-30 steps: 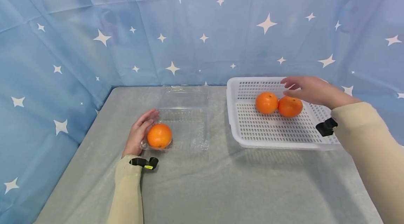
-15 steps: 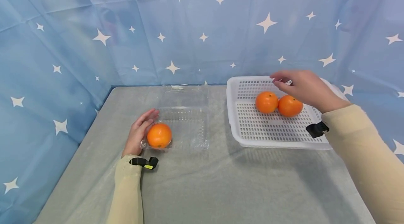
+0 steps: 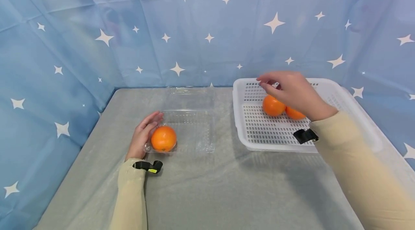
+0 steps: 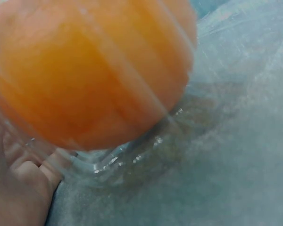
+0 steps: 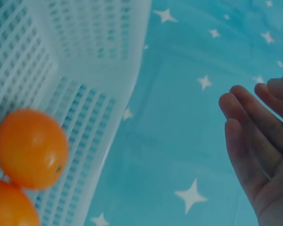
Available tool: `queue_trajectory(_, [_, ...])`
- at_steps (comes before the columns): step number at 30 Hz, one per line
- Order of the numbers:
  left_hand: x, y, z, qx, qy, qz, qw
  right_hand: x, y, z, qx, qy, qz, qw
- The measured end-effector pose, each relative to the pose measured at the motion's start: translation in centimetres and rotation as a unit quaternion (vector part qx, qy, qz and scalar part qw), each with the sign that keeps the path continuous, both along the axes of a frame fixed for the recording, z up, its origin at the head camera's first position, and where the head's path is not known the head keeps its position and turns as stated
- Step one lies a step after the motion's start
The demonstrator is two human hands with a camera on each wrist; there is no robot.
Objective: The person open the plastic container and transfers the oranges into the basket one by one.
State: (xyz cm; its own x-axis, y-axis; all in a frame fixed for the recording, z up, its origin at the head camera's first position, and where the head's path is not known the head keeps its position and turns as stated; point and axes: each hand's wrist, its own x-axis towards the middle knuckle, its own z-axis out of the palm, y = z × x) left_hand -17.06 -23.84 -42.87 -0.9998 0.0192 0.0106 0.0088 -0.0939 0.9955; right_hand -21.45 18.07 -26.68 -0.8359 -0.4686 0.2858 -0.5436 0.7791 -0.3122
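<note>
My left hand (image 3: 142,134) rests against the left side of a clear plastic clamshell box (image 3: 194,134), its lid (image 3: 190,98) laid back. One orange (image 3: 164,139) sits in the box's near left corner, beside that hand. In the left wrist view, the orange (image 4: 94,75) shows through the clear wall, with part of my hand (image 4: 21,193) below it. My right hand (image 3: 290,91) hovers over a white plastic basket (image 3: 240,125), holding nothing, fingers loosely bent. Two oranges (image 3: 273,106) lie in the basket, the right one (image 3: 295,113) partly hidden by the hand.
A grey cloth covers the table (image 3: 207,194). Behind it and along the left hangs a blue curtain (image 3: 207,17) with white stars. The basket stands close to the curtain at the back right. Black wrist cameras (image 3: 152,167) are strapped on both sleeves.
My right hand has moved left across the basket, from beyond the right orange to above both. The left hand, the box and the oranges stay where they were.
</note>
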Motion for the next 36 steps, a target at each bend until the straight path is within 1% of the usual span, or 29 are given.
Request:
queue_trajectory(6, [0.1,-0.1,-0.2,0.007,0.001,0.0,1.0,0.2,-2.4,0.0,-0.021,0.008,0.029,0.9993])
queue_trajectory(11, [0.0,-0.1,-0.1,-0.001,0.006,-0.001,1.0,1.0,-3.8,-0.3,-0.045,0.02,0.05,0.9976])
queue_trajectory(15, [0.0,-0.1,0.1,0.001,0.007,-0.004,1.0,1.7,-4.9,-0.5,-0.062,0.028,0.064,0.9956])
queue_trajectory(21, [-0.2,-0.1,0.1,0.0,0.01,-0.007,0.9999,2.0,-6.6,-1.1,-0.096,0.062,0.106,0.9878])
queue_trajectory(24, [-0.1,-0.1,0.1,-0.002,0.01,-0.006,0.9999,2.2,-7.5,-1.4,-0.113,0.067,0.126,0.9833])
queue_trajectory(30, [-0.2,-0.1,0.2,-0.007,0.008,-0.006,0.9999,2.5,-9.4,-2.1,-0.153,0.063,0.152,0.9744])
queue_trajectory(36, [-0.2,-0.1,0.2,-0.002,0.005,-0.006,1.0,3.0,-11.3,-3.1,-0.19,0.039,0.167,0.9666])
